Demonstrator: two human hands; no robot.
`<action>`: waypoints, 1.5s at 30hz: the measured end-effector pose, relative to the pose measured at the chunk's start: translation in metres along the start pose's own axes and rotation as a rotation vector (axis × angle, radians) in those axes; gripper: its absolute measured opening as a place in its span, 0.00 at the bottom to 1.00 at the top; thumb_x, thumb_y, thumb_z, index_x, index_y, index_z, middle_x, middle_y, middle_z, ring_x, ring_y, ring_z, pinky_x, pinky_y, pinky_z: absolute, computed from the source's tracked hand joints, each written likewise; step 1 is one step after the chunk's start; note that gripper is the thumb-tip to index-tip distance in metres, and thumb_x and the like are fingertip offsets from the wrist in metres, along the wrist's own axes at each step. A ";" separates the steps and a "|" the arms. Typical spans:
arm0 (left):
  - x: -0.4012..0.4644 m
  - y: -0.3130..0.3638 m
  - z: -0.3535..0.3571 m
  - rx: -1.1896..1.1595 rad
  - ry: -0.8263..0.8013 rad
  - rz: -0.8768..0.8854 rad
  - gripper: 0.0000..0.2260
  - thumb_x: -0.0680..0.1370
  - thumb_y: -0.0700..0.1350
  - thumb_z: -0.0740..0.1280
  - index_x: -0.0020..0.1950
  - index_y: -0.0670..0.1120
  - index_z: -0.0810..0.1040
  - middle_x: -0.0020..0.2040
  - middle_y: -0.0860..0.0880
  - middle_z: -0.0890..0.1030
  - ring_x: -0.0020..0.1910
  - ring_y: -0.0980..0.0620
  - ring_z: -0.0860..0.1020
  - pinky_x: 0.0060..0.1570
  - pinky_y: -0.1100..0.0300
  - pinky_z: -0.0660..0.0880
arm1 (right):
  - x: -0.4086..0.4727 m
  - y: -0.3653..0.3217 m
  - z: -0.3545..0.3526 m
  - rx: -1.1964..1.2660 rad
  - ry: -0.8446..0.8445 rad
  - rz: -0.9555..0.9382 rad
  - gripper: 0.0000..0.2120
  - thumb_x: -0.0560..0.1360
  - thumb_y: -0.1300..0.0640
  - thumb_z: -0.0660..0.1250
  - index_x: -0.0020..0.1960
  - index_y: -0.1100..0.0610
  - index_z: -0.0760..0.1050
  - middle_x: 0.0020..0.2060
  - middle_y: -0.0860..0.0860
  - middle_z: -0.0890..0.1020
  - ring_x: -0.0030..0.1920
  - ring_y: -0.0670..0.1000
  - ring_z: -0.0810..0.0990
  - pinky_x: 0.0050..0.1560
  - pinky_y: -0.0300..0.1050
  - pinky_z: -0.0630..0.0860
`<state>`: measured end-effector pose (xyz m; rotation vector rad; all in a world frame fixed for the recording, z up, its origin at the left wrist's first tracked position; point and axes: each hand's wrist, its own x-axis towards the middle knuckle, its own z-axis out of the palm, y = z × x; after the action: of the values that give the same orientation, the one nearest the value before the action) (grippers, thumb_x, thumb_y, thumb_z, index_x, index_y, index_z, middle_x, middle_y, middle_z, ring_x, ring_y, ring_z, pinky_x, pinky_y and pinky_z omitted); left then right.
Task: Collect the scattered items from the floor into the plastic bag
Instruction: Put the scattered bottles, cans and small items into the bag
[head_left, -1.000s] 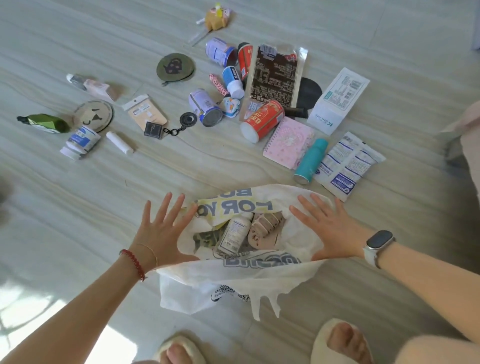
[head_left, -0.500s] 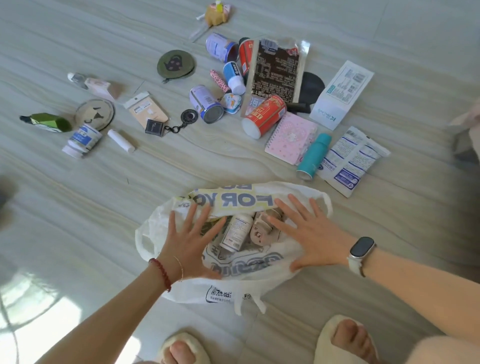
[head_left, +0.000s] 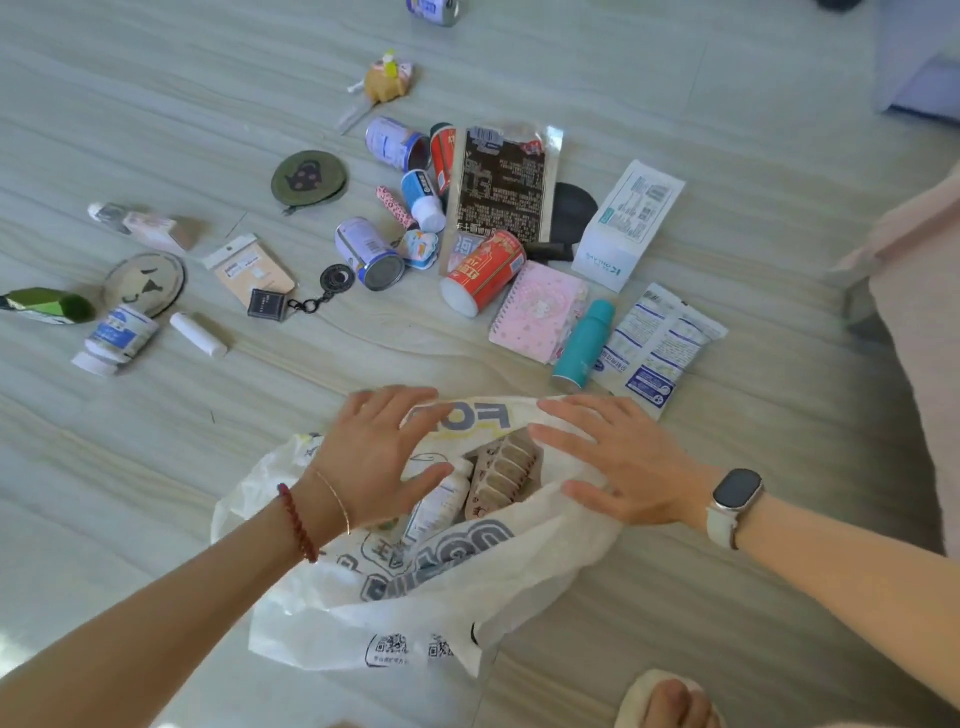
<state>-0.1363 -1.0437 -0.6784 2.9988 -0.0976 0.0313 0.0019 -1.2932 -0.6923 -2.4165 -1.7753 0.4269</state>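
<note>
A white printed plastic bag (head_left: 447, 592) lies open on the floor before me. Inside it show a white bottle (head_left: 441, 501) and a brown ridged hair clip (head_left: 501, 475). My left hand (head_left: 374, 457) hovers flat over the bag's left side, fingers spread. On the bag's right rim rests my right hand (head_left: 618, 462), fingers straight. Beyond the bag, scattered items lie on the floor: a teal bottle (head_left: 584, 338), a pink notebook (head_left: 540, 309), a red can (head_left: 483, 273), a white-blue sachet (head_left: 660, 343) and a dark snack packet (head_left: 501, 187).
Farther left lie a white tube (head_left: 198, 333), a blue-labelled jar (head_left: 118, 338), a keychain (head_left: 306, 293), round coasters (head_left: 309, 176) and a green packet (head_left: 47, 306). A white box (head_left: 628, 223) sits right. My slippered foot (head_left: 670, 701) is near the bottom; pink fabric (head_left: 914, 291) is at the right edge.
Both hands moved forward over the bag toward its far rim. The camera view tilted up, showing more floor beyond the items.
</note>
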 end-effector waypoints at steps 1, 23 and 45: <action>0.020 0.000 -0.004 -0.011 -0.002 0.003 0.22 0.70 0.59 0.57 0.59 0.49 0.72 0.56 0.46 0.80 0.52 0.45 0.79 0.49 0.51 0.75 | 0.004 0.006 -0.004 0.021 0.090 0.019 0.25 0.77 0.40 0.43 0.70 0.49 0.59 0.67 0.53 0.71 0.64 0.55 0.70 0.62 0.53 0.69; 0.217 0.091 0.105 -0.303 -0.265 -0.425 0.24 0.74 0.51 0.64 0.66 0.41 0.64 0.58 0.39 0.71 0.55 0.39 0.72 0.54 0.48 0.71 | 0.016 0.156 0.034 0.398 0.180 1.031 0.34 0.72 0.51 0.68 0.72 0.46 0.54 0.62 0.58 0.66 0.63 0.59 0.64 0.56 0.53 0.70; -0.067 -0.016 0.014 -0.475 -0.209 -0.422 0.32 0.65 0.61 0.57 0.67 0.50 0.69 0.55 0.52 0.78 0.50 0.52 0.75 0.52 0.59 0.70 | 0.065 -0.042 -0.017 0.424 0.646 0.191 0.18 0.73 0.62 0.59 0.62 0.56 0.70 0.49 0.58 0.73 0.49 0.59 0.75 0.54 0.47 0.70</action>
<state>-0.2022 -1.0257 -0.6965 2.4791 0.4418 -0.3049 -0.0135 -1.2172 -0.6756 -2.0901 -1.0654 0.0135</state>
